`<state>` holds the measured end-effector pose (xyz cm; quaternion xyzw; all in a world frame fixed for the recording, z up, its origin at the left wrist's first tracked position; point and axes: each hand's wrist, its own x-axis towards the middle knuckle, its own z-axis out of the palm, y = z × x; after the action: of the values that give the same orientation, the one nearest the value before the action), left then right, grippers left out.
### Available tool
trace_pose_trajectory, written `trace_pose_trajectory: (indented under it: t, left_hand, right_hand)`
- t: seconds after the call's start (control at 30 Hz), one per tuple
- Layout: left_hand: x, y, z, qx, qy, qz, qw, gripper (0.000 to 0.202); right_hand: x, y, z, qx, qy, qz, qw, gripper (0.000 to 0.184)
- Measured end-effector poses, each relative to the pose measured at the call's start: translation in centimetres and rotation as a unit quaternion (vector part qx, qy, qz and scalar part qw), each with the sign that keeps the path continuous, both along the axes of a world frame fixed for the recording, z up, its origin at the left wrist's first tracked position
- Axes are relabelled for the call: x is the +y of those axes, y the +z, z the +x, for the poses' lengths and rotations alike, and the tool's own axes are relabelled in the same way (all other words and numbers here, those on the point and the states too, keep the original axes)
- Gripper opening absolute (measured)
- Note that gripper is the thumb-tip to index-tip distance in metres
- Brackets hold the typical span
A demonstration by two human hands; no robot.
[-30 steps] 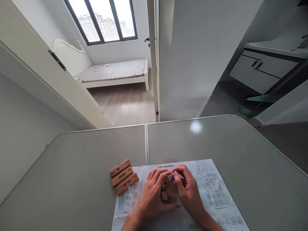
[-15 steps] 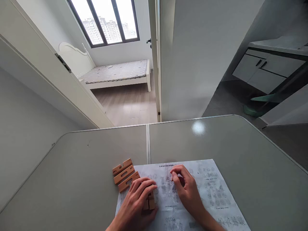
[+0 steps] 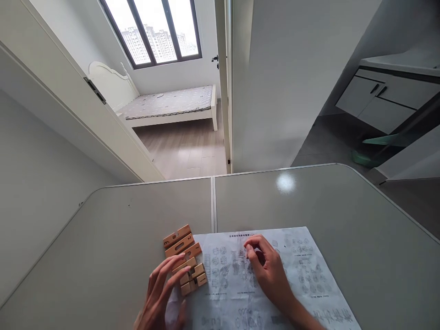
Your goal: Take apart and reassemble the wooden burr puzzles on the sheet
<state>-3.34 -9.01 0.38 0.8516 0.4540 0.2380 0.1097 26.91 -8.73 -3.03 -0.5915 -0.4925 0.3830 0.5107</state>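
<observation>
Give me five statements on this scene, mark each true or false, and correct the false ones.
1. The left hand is at a cluster of wooden blocks. True.
2. The right hand is over a printed sheet. True.
3. The two hands are clasped together. False: they are apart.
4. The wooden piece marked 2 lies right of the right hand. False: piece 2 lies left of both hands' gap, between piece 3 and piece 1.
5. A bed shows beyond the doorway. True.
</observation>
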Motion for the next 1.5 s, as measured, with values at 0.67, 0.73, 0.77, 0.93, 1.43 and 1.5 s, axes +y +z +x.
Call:
trace_pose_trajectory:
  t: [0.67, 0.73, 0.77, 0.93, 1.43, 1.5]
  left_hand:
    - [10.8, -0.3, -1.0, -0.275, 0.272, -0.153, 0.909, 0.032]
    - [10.7, -0.4, -1.0, -0.273, 0.271, -0.149, 0.911, 0.031]
    - [10.7, -0.4, -1.0, -0.271, 0.268, -0.15, 0.912, 0.031]
    - [10.9, -0.6, -0.8, -0.258, 0.257, -0.158, 0.918, 0.031]
    - [10.8, -0.7, -1.0, -0.241, 0.251, -0.168, 0.922, 0.033]
    - [10.8, -0.7, -1.0, -0.239, 0.254, -0.169, 0.922, 0.033]
  right_hand:
    - [-0.1, 0.1, 0.1, -0.009, 0.006, -0.02, 1.0, 0.029]
    - [-0.1, 0.0, 0.1, -0.014, 0.006, -0.019, 1.0, 0.029]
    - [-0.2, 0.0, 0.1, -0.017, 0.006, -0.019, 1.0, 0.029]
    - [-0.3, -0.4, 0.1, -0.03, 0.009, -0.022, 0.999, 0.031]
    - [-0.2, -0.1, -0.1, -0.054, 0.012, -0.003, 0.998, 0.032]
    - [-0.2, -0.2, -0.2, -0.052, 0.012, -0.004, 0.999, 0.032]
